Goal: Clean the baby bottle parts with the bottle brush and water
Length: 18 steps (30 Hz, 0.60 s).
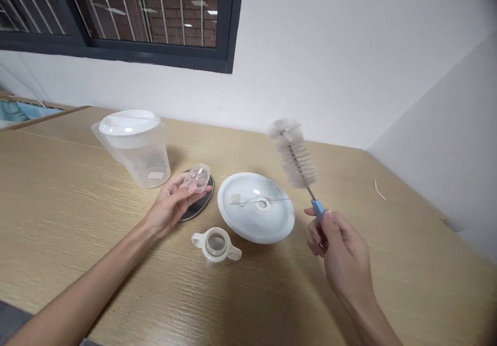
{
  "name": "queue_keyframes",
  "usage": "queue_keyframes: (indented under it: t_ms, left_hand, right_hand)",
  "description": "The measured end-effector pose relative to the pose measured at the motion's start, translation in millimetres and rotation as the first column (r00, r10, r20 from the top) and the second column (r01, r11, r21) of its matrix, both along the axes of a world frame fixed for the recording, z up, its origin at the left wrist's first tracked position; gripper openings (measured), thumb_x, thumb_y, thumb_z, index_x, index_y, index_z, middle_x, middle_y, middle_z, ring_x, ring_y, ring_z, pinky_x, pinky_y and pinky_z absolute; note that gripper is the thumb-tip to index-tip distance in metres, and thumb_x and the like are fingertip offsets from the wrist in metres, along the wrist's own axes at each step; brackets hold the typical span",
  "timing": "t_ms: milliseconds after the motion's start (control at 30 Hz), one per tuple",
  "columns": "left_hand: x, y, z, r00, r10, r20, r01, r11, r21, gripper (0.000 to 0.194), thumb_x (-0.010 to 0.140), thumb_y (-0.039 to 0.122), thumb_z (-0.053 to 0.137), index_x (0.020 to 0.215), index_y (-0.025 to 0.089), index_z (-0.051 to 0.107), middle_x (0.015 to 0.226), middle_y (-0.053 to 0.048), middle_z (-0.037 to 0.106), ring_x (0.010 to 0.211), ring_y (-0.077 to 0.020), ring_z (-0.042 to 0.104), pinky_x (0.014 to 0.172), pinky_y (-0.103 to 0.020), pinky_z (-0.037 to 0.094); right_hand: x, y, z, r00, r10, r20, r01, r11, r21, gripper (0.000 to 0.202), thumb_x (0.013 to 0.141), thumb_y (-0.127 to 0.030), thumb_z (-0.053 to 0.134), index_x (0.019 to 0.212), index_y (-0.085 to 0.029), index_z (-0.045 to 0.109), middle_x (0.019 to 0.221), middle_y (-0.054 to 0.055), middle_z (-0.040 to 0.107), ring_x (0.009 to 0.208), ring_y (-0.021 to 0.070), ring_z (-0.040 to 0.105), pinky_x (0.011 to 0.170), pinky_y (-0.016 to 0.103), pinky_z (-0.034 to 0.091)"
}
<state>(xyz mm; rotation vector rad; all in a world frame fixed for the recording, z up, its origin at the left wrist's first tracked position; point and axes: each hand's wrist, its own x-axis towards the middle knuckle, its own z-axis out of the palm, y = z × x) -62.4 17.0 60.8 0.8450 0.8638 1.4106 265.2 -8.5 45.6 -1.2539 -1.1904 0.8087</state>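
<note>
My left hand [176,201] grips a small clear plastic cap [199,177], its fingers curled under it and the thumb on its side. A dark round plate [199,208] lies on the table beneath that hand, partly covered by it. In my right hand [341,247] is a bottle brush [295,159], held by its blue handle with the pale bristles up; the bristles are slightly blurred. Between the hands stands a white bowl [248,232] with a white ring [262,205] and a small pale piece in it. A cream two-handled bottle [216,245] stands in front of the bowl.
A translucent pitcher [145,154] with a white lid stands at the back left of the wooden table [163,294]. On the right lies a thin yellowish strip [379,189]. A white wall and a barred window [155,14] rise behind the table.
</note>
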Motion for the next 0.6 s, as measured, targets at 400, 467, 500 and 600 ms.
queue_keyframes:
  t_ms: [400,467,500,600]
  left_hand:
    - [-2.3,3.6,1.3,0.960,-0.083,0.266,0.101,0.993,-0.057,0.036,0.092,0.039,0.071,0.108,0.008,0.077,0.106,-0.017,0.080,0.093,-0.0198,0.076,0.089,-0.026,0.063]
    - [-0.6,2.9,3.6,0.954,-0.074,0.289,0.097,0.993,-0.065,0.031,0.092,0.034,0.071,0.107,0.006,0.076,0.102,-0.017,0.080,0.090,-0.0195,0.076,0.088,-0.026,0.063]
    - [0.2,2.4,4.5,0.952,-0.074,0.297,0.098,0.993,-0.067,0.030,0.092,0.031,0.071,0.107,0.005,0.075,0.102,-0.018,0.080,0.090,-0.0197,0.076,0.088,-0.027,0.063]
    - [1.5,1.4,4.6,0.948,-0.090,0.304,0.114,0.992,-0.060,0.029,0.089,0.027,0.074,0.107,0.003,0.076,0.104,-0.020,0.080,0.092,-0.0208,0.077,0.088,-0.027,0.064]
  right_hand:
    - [1.2,3.1,11.5,0.916,0.032,-0.401,-0.095,0.986,-0.138,0.050,0.077,-0.062,0.082,0.104,-0.021,0.072,0.073,0.001,0.061,0.053,0.0114,0.051,0.040,0.022,0.042]
    - [1.2,1.8,12.4,0.919,0.059,-0.390,-0.125,0.981,-0.146,0.049,0.078,-0.060,0.083,0.104,-0.020,0.074,0.074,0.001,0.058,0.053,0.0096,0.048,0.041,0.020,0.041]
    - [1.1,1.2,12.6,0.926,0.074,-0.371,-0.138,0.979,-0.148,0.048,0.078,-0.059,0.083,0.104,-0.020,0.074,0.072,-0.001,0.055,0.052,0.0079,0.044,0.041,0.019,0.039]
    - [0.7,-0.8,10.5,0.960,0.121,-0.254,-0.158,0.979,-0.132,0.050,0.080,-0.062,0.081,0.103,-0.018,0.075,0.067,-0.005,0.042,0.050,0.0048,0.031,0.041,0.018,0.031]
